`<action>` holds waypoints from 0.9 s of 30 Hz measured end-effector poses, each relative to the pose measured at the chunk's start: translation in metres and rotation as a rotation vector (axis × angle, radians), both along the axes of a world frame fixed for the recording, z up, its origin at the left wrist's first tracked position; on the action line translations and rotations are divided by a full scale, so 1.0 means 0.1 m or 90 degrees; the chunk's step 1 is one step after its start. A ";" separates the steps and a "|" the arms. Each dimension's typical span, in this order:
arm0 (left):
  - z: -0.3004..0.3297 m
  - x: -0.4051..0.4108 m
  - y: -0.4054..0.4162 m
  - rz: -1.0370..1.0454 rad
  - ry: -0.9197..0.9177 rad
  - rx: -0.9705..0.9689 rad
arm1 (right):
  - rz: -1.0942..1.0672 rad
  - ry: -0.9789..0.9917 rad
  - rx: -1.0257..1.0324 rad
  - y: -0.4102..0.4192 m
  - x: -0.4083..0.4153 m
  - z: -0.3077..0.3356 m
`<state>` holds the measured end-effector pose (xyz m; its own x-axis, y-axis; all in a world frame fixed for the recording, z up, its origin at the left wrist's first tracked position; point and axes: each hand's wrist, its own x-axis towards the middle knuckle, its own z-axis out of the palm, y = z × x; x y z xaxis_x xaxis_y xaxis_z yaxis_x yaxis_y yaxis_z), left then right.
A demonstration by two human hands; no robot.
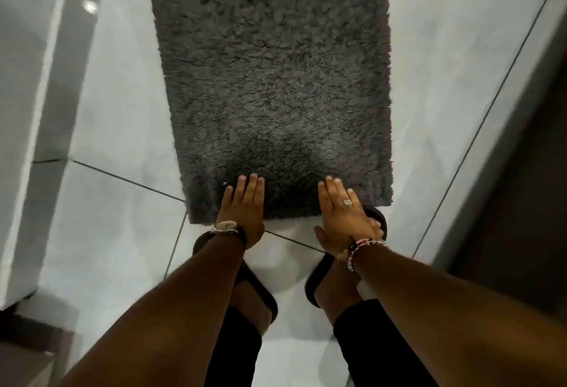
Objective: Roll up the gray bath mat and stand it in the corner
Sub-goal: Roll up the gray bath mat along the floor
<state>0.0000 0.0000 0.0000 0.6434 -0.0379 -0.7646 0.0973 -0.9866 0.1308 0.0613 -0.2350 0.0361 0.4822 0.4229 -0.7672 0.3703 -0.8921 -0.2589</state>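
Mat (273,85) flat on floor (122,110). Left hand (242,208) and right hand (343,211) at its near edge, fingers (253,185) flat, gripping nothing, placed to start the roll evenly.

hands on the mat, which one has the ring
The right hand: a ring sits on one finger, with a beaded bracelet at the wrist. The left hand wears a watch and no visible ring.

glossy white floor tiles (116,116) w/ dark grout; white cabinet (21,79) at left; dim, dark right edge
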 end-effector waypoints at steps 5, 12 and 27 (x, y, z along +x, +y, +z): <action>-0.40 -0.04 0.06 -0.037 -0.069 0.048 | 0.033 -0.019 0.015 0.17 0.02 -0.37; -0.22 0.41 0.47 -0.006 -0.029 -0.139 | -0.016 -0.069 0.072 0.35 0.20 -0.61; -0.05 0.76 0.37 -0.046 -0.143 0.064 | 0.001 -0.198 0.035 0.76 0.99 -0.29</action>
<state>0.0762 0.0368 -0.0045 0.7957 -0.0213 -0.6053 0.0053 -0.9991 0.0421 0.1608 -0.1589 0.0072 0.6898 0.4606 -0.5586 0.4402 -0.8794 -0.1816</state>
